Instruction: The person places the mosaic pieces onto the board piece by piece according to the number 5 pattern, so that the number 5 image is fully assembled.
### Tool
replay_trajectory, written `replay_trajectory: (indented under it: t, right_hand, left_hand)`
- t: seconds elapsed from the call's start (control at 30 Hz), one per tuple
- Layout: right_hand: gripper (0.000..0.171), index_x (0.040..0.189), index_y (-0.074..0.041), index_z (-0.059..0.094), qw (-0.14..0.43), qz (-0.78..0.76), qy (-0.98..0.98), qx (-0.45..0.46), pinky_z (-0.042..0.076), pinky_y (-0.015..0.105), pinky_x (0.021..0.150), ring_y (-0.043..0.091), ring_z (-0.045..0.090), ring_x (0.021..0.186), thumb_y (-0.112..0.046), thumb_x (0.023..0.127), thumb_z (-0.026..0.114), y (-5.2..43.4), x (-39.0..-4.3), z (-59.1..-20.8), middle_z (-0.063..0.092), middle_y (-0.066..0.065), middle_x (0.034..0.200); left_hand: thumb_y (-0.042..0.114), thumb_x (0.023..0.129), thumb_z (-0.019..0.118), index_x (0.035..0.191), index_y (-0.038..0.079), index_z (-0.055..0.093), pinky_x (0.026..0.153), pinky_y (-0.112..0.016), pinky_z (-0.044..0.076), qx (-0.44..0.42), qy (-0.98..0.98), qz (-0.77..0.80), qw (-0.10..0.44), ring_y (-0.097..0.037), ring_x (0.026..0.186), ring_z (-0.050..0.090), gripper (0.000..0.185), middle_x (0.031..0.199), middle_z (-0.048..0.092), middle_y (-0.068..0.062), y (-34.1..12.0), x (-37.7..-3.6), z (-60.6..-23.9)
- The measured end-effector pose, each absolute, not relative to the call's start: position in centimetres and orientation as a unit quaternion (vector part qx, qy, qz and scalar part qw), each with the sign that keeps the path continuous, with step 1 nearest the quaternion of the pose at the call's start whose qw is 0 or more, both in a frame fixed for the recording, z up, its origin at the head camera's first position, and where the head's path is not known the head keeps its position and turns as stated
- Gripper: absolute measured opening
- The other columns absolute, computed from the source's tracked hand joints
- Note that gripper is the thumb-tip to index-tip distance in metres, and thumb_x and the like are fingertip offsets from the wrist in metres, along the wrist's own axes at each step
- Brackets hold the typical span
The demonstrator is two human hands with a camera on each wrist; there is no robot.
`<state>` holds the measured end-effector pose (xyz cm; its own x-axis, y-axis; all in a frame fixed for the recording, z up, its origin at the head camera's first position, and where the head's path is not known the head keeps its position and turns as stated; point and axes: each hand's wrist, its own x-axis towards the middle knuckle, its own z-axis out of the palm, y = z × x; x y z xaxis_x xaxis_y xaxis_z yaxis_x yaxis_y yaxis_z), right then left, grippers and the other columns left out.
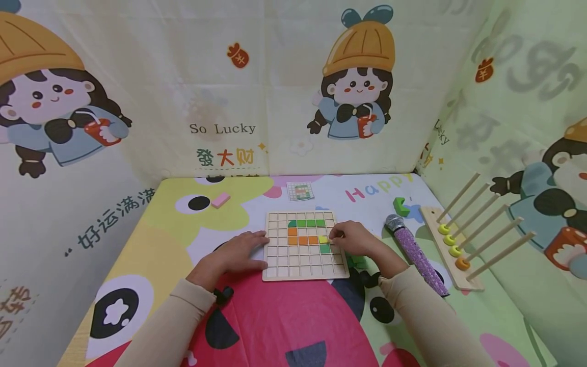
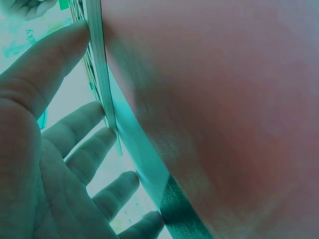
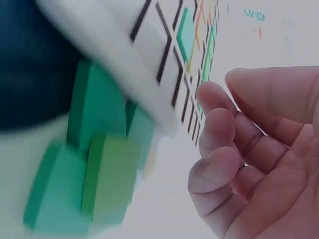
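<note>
A wooden grid board [image 1: 275, 249] lies in the middle of the mat. It holds a row of green pieces [image 1: 308, 223], an orange L of pieces [image 1: 300, 239], a yellow piece [image 1: 323, 238] and one more green piece [image 1: 324, 248]. My left hand [image 1: 257, 250] rests flat against the board's left edge [image 2: 97, 59], fingers [image 2: 84, 124] straight. My right hand [image 1: 334, 235] is at the board's right side, curled fingertips pinching the yellow piece. In the right wrist view the curled fingers [image 3: 219, 129] hover beside the board [image 3: 164, 55].
Loose green blocks [image 1: 356, 261] [image 3: 94, 164] lie under my right wrist, and another green block [image 1: 401, 206] is farther back. A glittery purple microphone [image 1: 415, 252] and a wooden rod rack with rings [image 1: 451, 244] are at the right. A pink block [image 1: 220, 200] and a pattern card [image 1: 300, 191] lie behind the board.
</note>
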<state>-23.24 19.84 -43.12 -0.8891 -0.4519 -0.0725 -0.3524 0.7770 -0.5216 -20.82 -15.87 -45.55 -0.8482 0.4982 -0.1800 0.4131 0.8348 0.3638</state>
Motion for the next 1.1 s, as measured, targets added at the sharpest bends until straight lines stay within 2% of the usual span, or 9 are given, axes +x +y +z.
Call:
replay_trajectory:
  t: [0.27,0.5,0.7,0.87,1.1]
  right_hand:
    - [0.011,0.103,-0.006,0.073,0.102,-0.252,0.944,-0.187,0.052,0.035,0.072,0.017,0.061,0.081,-0.013,0.098,0.066,22.2,-22.9,-43.3,0.073,0.004,0.094]
    - [0.009,0.099,-0.006,0.074,0.097,-0.22,0.949,-0.205,0.055,0.039,0.079,0.016,0.064,0.084,-0.012,0.094,0.071,22.8,-22.6,-44.3,0.074,0.002,0.091]
    - [0.017,0.099,-0.003,0.076,0.103,-0.199,0.951,-0.211,0.057,0.044,0.083,0.022,0.068,0.088,-0.011,0.085,0.076,22.8,-22.3,-44.6,0.075,0.005,0.092]
    - [0.018,0.1,-0.002,0.078,0.106,-0.188,0.955,-0.204,0.058,0.045,0.084,0.023,0.07,0.09,-0.012,0.085,0.078,22.7,-22.2,-44.6,0.076,0.007,0.093]
    - [0.018,0.1,-0.004,0.076,0.083,-0.173,0.962,-0.195,0.057,0.046,0.084,0.025,0.069,0.091,-0.014,0.086,0.08,23.1,-22.2,-44.7,0.075,0.007,0.093]
  left_hand:
    - [0.047,0.086,0.079,0.152,0.016,0.053,0.121,-0.057,0.036,0.23,0.95,0.155,0.141,-0.038,0.151,0.037,0.078,0.164,0.042,-0.01,-15.9,-20.8,-45.6]
    - [0.047,0.085,0.08,0.152,0.016,0.053,0.121,-0.057,0.036,0.225,0.952,0.153,0.138,-0.038,0.151,0.037,0.079,0.163,0.043,-0.01,-15.9,-20.8,-45.7]
    - [0.047,0.085,0.08,0.152,0.016,0.053,0.121,-0.057,0.036,0.227,0.951,0.157,0.138,-0.037,0.151,0.037,0.079,0.163,0.043,-0.01,-15.8,-20.7,-45.7]
    - [0.047,0.086,0.08,0.153,0.016,0.053,0.121,-0.057,0.036,0.23,0.951,0.154,0.136,-0.037,0.151,0.037,0.079,0.164,0.043,-0.01,-15.8,-20.7,-45.7]
    - [0.048,0.085,0.08,0.152,0.016,0.053,0.12,-0.057,0.037,0.23,0.95,0.158,0.138,-0.037,0.151,0.037,0.079,0.164,0.043,-0.009,-15.7,-20.7,-45.7]
